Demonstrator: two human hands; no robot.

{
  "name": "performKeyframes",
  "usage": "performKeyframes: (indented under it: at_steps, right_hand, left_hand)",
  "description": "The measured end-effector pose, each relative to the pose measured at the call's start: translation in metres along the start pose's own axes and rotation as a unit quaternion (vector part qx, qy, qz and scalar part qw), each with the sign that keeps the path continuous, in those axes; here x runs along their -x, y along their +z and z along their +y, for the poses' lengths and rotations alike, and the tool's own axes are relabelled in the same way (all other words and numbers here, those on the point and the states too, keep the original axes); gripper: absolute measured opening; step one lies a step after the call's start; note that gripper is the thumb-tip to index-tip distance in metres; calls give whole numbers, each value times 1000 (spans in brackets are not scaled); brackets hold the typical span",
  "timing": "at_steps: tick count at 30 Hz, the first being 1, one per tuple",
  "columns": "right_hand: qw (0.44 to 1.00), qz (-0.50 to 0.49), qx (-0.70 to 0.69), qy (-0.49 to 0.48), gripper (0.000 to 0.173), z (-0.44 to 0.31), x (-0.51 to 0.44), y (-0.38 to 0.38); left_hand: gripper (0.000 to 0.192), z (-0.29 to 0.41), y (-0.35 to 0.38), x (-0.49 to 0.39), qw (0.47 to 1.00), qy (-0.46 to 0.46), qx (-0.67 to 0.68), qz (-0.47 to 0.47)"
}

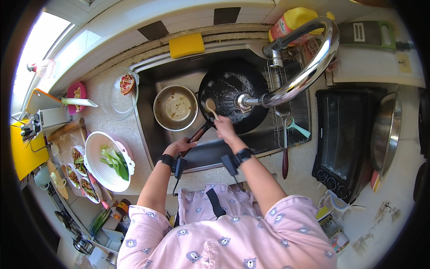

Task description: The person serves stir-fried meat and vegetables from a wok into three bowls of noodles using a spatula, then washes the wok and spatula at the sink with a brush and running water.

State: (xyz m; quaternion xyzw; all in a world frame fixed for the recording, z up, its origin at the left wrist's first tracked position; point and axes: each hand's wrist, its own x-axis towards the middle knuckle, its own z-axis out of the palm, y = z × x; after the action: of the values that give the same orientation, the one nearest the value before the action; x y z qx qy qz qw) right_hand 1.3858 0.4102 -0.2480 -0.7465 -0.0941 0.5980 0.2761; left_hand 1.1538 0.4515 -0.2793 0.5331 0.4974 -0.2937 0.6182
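A black wok [235, 127] lies in the steel sink [208, 161], with suds and water inside it. My left hand [181, 146] is closed around the upper part of its dark wooden handle [199, 133]. In my right hand [225, 129] is a light-coloured brush or spoon [211, 105]; its rounded head is over the near left part of the wok, and its exact kind is unclear. The chrome faucet [302, 80] arches over the wok, and water appears to run from its spout. Left of the wok stands a round metal pot [176, 107] with food residue inside.
Left on the counter are a glass bowl [116, 109], a white colander [97, 151] with leafy greens and several small dishes of food. A wire rack [299, 134] holds utensils at the sink's right. Beyond it stands a black toaster oven [346, 134]. A yellow sponge [186, 45] lies behind the sink.
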Motion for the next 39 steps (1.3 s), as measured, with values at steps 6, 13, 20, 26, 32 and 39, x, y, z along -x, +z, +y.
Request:
performKeyframes:
  at_steps: [6, 13, 20, 26, 32, 39]
  right_hand:
    - [906, 160, 380, -98, 25, 5, -2, -121]
    - [884, 99, 260, -376, 33, -21, -44, -60]
    - [876, -66, 464, -113, 36, -16, 47, -108]
    - [934, -98, 328, -102, 20, -17, 59, -70]
    - [933, -319, -103, 129, 38, 8, 77, -74]
    - [868, 73, 484, -82, 27, 6, 25, -104]
  left_hand:
    - [30, 20, -20, 42, 987, 33, 143, -65]
    - [17, 52, 3, 93, 976, 29, 214, -10]
    - [14, 55, 12, 141, 981, -1, 186, 58]
    - [15, 45, 15, 167, 984, -28, 153, 84]
    - [19, 39, 9, 184, 988, -36, 91, 121]
    - [18, 35, 7, 184, 989, -33, 77, 123]
